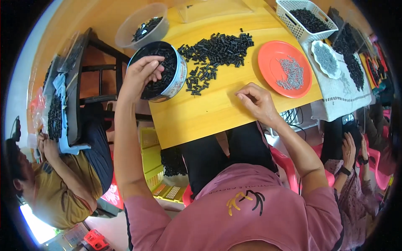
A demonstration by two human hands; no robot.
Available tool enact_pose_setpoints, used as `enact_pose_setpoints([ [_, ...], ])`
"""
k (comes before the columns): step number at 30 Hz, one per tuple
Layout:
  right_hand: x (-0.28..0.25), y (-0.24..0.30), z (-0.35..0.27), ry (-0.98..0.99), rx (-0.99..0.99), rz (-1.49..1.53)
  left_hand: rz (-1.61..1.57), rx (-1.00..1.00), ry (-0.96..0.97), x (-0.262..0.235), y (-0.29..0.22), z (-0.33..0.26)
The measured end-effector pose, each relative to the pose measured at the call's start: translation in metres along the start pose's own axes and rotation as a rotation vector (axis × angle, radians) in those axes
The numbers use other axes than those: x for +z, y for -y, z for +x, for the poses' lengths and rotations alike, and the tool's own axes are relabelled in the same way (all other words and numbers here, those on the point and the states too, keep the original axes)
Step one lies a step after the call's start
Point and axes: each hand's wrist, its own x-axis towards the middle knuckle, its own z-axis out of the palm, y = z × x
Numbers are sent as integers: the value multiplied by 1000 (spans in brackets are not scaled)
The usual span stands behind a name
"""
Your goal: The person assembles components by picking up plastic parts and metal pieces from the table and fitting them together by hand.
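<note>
The left hand (141, 77) hangs over the tub (181, 74), hiding some black pieces inside; its grip is narrow, and I cannot tell whether it holds anything. The right hand (258, 102), above the table (217, 113), has curled fingers, their contents equally unclear. Black tubes (228, 48) lie between tub and red plate (266, 58), whose grey pins (292, 74) blur together.

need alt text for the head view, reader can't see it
A person's left hand is over a round tub of small black pieces, and their right hand is over a yellow table, near a red plate of small grey pieces. A heap of short black pieces lies on the table between tub and plate; other people sit on both sides.
</note>
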Motion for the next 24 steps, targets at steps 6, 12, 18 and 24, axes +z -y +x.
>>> enact_pose_setpoints([
  [6,4,-2,7,36,-83,-14,-258,99,66,29,-9,-46],
  [12,1,0,3,0,-61,24,-431,21,170,92,9,-61],
  [18,-41,17,7,-29,-142,-123,-505,-112,184,127,40,-53],
  [24,-145,-3,26,-11,193,-479,-476,-133,265,145,46,-50],
])
